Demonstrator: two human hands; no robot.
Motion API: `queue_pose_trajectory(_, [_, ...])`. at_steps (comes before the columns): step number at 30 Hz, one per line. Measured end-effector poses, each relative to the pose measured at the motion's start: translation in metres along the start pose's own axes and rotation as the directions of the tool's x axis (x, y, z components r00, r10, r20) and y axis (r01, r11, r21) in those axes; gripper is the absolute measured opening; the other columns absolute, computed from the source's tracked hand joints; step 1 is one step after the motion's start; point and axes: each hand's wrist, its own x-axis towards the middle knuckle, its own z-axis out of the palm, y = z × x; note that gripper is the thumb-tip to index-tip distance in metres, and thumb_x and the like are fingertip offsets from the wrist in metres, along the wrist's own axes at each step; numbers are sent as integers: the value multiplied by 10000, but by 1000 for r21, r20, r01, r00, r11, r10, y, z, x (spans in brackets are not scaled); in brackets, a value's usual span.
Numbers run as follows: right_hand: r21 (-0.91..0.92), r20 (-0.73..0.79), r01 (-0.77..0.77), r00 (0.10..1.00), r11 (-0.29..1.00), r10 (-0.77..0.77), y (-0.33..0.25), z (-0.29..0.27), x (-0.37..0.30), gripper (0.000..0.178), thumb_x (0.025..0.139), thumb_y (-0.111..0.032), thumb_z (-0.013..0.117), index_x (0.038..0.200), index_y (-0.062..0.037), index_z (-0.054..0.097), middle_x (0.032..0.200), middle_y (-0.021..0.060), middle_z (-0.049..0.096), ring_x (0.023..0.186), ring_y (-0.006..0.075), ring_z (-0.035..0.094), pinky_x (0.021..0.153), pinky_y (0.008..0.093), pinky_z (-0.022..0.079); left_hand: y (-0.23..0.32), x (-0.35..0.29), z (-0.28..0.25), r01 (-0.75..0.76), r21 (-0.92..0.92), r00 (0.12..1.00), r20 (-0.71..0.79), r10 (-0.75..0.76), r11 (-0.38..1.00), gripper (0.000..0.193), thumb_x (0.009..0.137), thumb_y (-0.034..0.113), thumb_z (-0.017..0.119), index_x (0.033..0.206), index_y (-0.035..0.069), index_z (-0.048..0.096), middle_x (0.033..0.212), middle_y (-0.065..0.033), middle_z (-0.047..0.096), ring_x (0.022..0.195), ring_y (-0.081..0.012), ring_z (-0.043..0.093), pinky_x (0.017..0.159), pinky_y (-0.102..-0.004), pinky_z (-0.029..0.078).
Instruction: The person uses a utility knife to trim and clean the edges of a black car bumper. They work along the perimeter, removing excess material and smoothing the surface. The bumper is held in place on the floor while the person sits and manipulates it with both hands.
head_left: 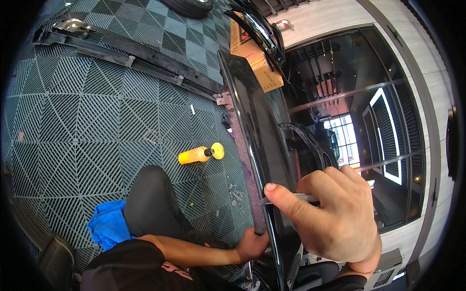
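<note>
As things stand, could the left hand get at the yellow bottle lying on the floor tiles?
Probably yes. The left hand grips the lower edge of the glossy black panel, and the yellow bottle lies on open floor to its left, beyond the bent knee. Nothing blocks the way, but it would have to let go first.

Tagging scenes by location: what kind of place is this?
Probably a car detailing or body shop: grey interlocking grid floor tiles, a glossy black body panel standing on edge, long black trim pieces on the floor, and a yellow bottle.

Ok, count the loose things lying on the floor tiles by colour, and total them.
Yellow: 1, bottle
Blue: 1, cloth
Black: 1, long trim strip
Total: 3
</note>
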Motion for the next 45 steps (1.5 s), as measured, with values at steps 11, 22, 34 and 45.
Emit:
queue_pose_trajectory(11, [24, 21, -1, 1000, 1000, 0, -3, -3, -12, 453, 694, -79, 751, 1124, -221, 770, 757, -17, 588, 625, 147, 511, 579, 333, 318, 6, -1, 2, 58, -20, 998, -5, -59, 998, 252, 1030, 173, 556, 950, -18, 699, 822, -11, 695, 768, -89, 631, 661, -280, 505])
queue_pose_trajectory(22, [-57, 30, -42, 999, 998, 44, -17, -10, -18, 487, 695, -78, 748, 1157, -231, 764, 765, -9, 597, 618, 134, 496, 578, 321, 310, 2, -1, 6, 43, 21, 999, -22, -43, 999, 251, 1036, 183, 568, 935, -14, 686, 794, -2, 668, 750, -80, 599, 652, -282, 492])
queue_pose_trajectory(34, [-26, 12, -51, 999, 998, 52, -17, -7, -21, 442, 711, -86, 763, 1136, -207, 771, 746, -2, 598, 603, 130, 499, 560, 318, 304, 1, -1, 3, -2, 36, 1000, 0, 2, 999, 261, 1046, 193, 563, 918, -6, 672, 754, 14, 640, 705, -59, 564, 601, -269, 459])
queue_pose_trajectory(45, [29, 54, -47, 997, 998, 46, -12, -12, -24, 502, 678, -86, 792, 1157, -233, 770, 716, -26, 592, 569, 129, 488, 551, 321, 295, 1, 1, 2, -55, -18, 996, 71, 57, 998, 239, 1053, 171, 539, 991, -17, 673, 827, -3, 669, 765, -74, 598, 651, -266, 490])
